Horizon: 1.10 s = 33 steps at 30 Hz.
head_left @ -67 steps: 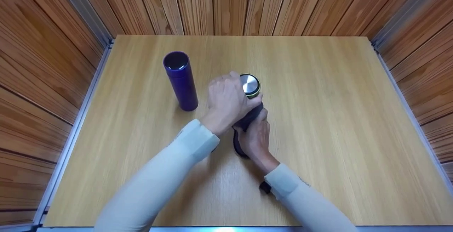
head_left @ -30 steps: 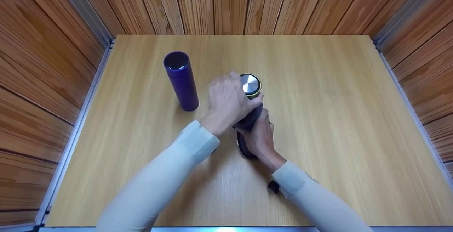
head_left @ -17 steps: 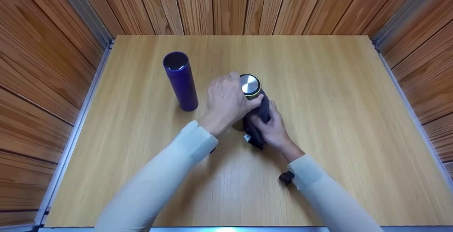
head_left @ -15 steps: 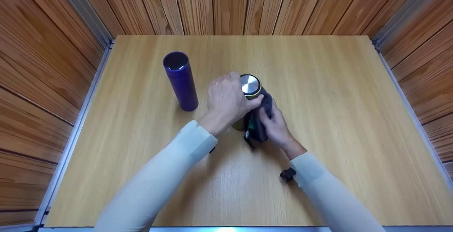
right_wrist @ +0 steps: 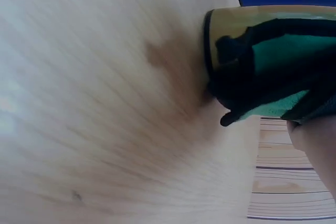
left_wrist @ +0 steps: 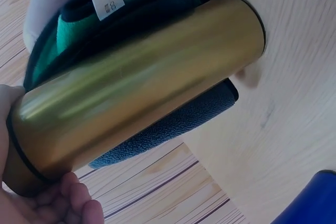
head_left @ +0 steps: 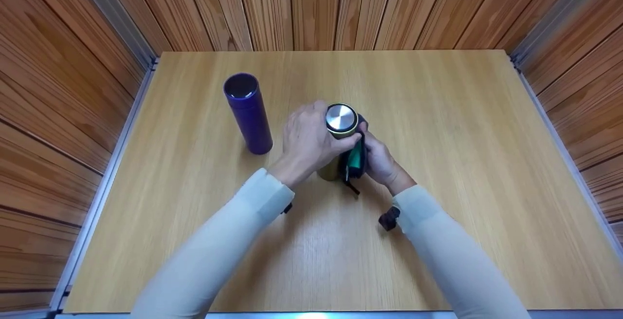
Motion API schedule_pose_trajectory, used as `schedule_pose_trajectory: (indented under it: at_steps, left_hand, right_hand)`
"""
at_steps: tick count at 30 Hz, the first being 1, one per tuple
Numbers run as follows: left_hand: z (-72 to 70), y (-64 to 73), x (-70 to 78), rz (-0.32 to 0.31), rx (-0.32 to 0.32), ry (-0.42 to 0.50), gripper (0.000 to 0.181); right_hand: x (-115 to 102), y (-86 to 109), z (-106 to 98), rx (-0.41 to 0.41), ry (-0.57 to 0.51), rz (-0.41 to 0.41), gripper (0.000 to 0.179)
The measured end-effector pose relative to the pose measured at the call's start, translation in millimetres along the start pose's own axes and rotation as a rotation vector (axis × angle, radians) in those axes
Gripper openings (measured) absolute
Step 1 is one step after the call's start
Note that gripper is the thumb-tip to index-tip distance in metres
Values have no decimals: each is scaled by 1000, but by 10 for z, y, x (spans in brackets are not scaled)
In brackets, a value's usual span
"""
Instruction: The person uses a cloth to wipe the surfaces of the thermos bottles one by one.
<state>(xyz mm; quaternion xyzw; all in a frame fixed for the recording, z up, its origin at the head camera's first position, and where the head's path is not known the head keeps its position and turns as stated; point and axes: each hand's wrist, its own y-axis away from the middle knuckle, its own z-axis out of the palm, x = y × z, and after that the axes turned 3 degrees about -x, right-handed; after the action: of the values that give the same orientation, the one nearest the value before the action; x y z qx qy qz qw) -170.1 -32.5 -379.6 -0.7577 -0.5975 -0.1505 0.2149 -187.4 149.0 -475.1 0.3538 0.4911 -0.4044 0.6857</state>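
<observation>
A gold thermos flask [head_left: 341,117] with a silver-topped lid stands on the table. My left hand [head_left: 306,136] grips it around the top, the thumb across its near side. In the left wrist view the gold body [left_wrist: 142,87] shows down to its dark-rimmed base. My right hand [head_left: 382,163] holds a cleaning cloth [head_left: 356,157], dark blue-black on one face and green on the other, against the flask's right side. The folded cloth [left_wrist: 168,129] shows on both sides of the body, with a white label. Most right-hand fingers are hidden behind flask and cloth.
To the left of the gold flask a purple thermos flask [head_left: 249,117] stands upright, apart from the hands; it looks blue in the wrist views. The wooden table [head_left: 486,187] is bounded by plank walls [head_left: 360,7] at the back and sides.
My right hand has moved from the flask's near side round to its right and a little up, taking the cloth along. The cloth's green face has turned outward. My left hand keeps its grip.
</observation>
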Motion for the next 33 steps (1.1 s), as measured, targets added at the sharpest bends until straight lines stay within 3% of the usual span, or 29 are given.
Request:
schedule_pose_trajectory:
  at_steps: [4,8,15,17,25,29,33]
  left_hand:
    - [43,20,-40,21,41,44,69]
    - [98,35,-69,43,73,86,67]
    - [287,62,-196,166,290,162,60]
    - [325,66,-214,182,322,179,62]
    - [410,48,-263,232,408,202,66]
    - [438,36,-294,262,446,203,65]
    - [450,38,-299,260,437,220,66]
  right_hand:
    - [80,-35,6,47,-12,30,50]
    - [143,-46,10,147,-10,84,53]
    - [157,-68,89,305,42,65,49]
    - [150,-27,107,333,18,51,50]
    - [-40,203,126,316,-95,-47,64]
    - [-220,265,134,298,-74,-142,62]
    - [-433,304,146,256,1,-250,54]
